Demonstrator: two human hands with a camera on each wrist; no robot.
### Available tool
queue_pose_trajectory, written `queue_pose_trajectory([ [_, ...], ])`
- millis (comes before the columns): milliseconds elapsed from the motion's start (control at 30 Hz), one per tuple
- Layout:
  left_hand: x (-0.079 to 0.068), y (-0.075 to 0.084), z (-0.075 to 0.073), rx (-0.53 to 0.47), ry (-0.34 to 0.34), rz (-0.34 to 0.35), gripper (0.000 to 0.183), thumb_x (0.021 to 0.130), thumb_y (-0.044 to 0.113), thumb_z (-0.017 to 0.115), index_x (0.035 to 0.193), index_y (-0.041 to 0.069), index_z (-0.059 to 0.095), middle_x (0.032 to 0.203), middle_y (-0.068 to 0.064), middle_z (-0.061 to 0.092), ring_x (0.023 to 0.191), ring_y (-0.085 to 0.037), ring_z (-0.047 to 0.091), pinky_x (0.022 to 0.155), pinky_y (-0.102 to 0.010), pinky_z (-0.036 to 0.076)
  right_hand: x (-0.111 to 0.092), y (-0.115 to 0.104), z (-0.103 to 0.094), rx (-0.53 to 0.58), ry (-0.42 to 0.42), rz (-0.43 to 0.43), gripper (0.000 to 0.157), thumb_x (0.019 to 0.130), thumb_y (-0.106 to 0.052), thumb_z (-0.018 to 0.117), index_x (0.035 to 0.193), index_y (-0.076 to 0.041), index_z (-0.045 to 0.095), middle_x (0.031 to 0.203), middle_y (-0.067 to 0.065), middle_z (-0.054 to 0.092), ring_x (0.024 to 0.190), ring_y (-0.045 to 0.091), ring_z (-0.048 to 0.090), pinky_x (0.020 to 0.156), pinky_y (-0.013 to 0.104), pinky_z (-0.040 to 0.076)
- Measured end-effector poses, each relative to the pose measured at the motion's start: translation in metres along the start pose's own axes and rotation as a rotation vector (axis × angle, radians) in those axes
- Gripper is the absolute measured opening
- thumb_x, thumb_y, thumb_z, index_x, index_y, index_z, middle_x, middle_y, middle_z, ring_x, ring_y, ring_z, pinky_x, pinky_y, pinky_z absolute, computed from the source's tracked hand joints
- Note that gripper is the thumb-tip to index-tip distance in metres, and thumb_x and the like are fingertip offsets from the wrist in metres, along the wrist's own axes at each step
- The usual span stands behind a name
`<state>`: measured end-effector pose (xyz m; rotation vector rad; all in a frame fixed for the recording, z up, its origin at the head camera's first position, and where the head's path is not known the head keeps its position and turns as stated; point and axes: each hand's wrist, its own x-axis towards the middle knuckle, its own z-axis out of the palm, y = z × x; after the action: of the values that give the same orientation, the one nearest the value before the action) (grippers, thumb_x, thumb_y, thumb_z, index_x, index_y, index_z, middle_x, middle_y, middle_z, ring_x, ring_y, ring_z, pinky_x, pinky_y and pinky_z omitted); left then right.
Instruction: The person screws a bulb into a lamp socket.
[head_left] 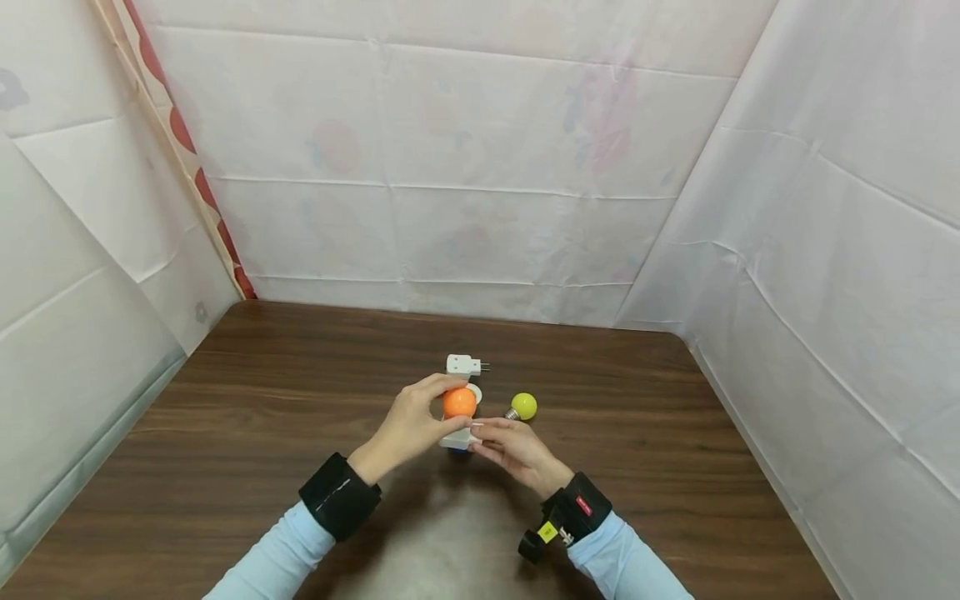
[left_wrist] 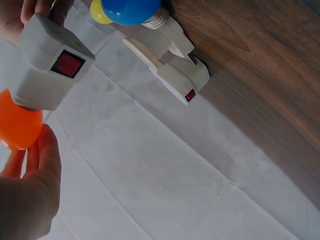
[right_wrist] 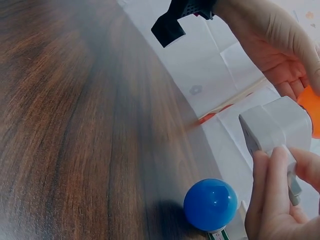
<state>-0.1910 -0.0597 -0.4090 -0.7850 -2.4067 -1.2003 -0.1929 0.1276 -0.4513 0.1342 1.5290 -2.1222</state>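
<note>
An orange bulb (head_left: 460,402) is gripped between the thumb and fingers of my left hand (head_left: 408,423). Its base end meets a white lamp socket (left_wrist: 35,80) that has a red rocker switch on one side. My right hand (head_left: 520,452) pinches the socket's plug end, with fingertips and thumb on its casing in the right wrist view. Both items are held up above the table, and the bulb's screw base is hidden at the socket's mouth. Below the hands lies a blue bulb (right_wrist: 210,204), mostly covered in the head view.
A second white socket (head_left: 459,365), with plug pins and a red switch, lies behind the hands on the brown wooden table (head_left: 300,375). To the right is a yellow-green bulb (head_left: 524,406) on its side. Pale cloth (head_left: 465,233) walls the back and both sides.
</note>
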Motion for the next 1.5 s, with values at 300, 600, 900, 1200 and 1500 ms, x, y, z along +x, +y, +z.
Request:
queue_pose_trajectory([
  [300, 0.001, -0.004, -0.008, -0.100, -0.133, -0.017, 0.044, 0.074, 0.012, 0.076, 0.116, 0.010, 0.062, 0.118, -0.007, 0.060, 0.104, -0.021, 0.059, 0.083, -0.034, 0.052, -0.002, 0.000, 0.001, -0.016, -0.015, -0.006, 0.039, 0.088, -0.004, 0.059, 0.121, 0.012, 0.048, 0.087, 0.001, 0.066, 0.079, 0.009, 0.063, 0.076, 0.021, 0.053],
  [600, 0.000, -0.006, -0.010, -0.302, -0.310, -0.070, 0.046, 0.080, -0.001, 0.066, 0.125, 0.002, 0.054, 0.125, -0.011, 0.056, 0.111, -0.024, 0.054, 0.094, -0.038, 0.046, -0.006, 0.004, -0.003, -0.026, -0.022, 0.015, 0.040, 0.087, -0.007, 0.060, 0.122, 0.011, 0.050, 0.089, 0.001, 0.067, 0.080, 0.009, 0.064, 0.076, 0.022, 0.053],
  [900, 0.001, 0.017, -0.017, -0.305, -0.259, -0.117, 0.049, 0.077, -0.003, 0.068, 0.123, -0.003, 0.053, 0.128, -0.019, 0.051, 0.111, -0.030, 0.054, 0.094, -0.041, 0.045, -0.004, 0.005, -0.004, -0.017, -0.013, 0.011, 0.040, 0.087, -0.007, 0.061, 0.122, 0.010, 0.050, 0.091, 0.002, 0.066, 0.082, 0.009, 0.063, 0.078, 0.022, 0.053],
  [1200, -0.004, 0.005, 0.010, -0.116, 0.045, -0.109, 0.051, 0.065, 0.011, 0.082, 0.112, 0.007, 0.063, 0.114, 0.000, 0.060, 0.101, -0.016, 0.058, 0.078, -0.030, 0.052, -0.003, 0.002, -0.002, 0.001, 0.001, 0.001, 0.038, 0.086, -0.005, 0.061, 0.120, 0.009, 0.051, 0.092, 0.002, 0.065, 0.080, 0.009, 0.062, 0.077, 0.021, 0.053],
  [1500, -0.003, 0.006, 0.015, -0.068, 0.089, -0.107, 0.045, 0.065, 0.011, 0.083, 0.106, 0.006, 0.066, 0.107, 0.000, 0.063, 0.097, -0.016, 0.060, 0.074, -0.034, 0.053, -0.003, 0.002, -0.002, -0.005, 0.001, 0.010, 0.039, 0.086, -0.006, 0.061, 0.121, 0.009, 0.051, 0.093, 0.001, 0.066, 0.081, 0.009, 0.062, 0.078, 0.021, 0.053],
])
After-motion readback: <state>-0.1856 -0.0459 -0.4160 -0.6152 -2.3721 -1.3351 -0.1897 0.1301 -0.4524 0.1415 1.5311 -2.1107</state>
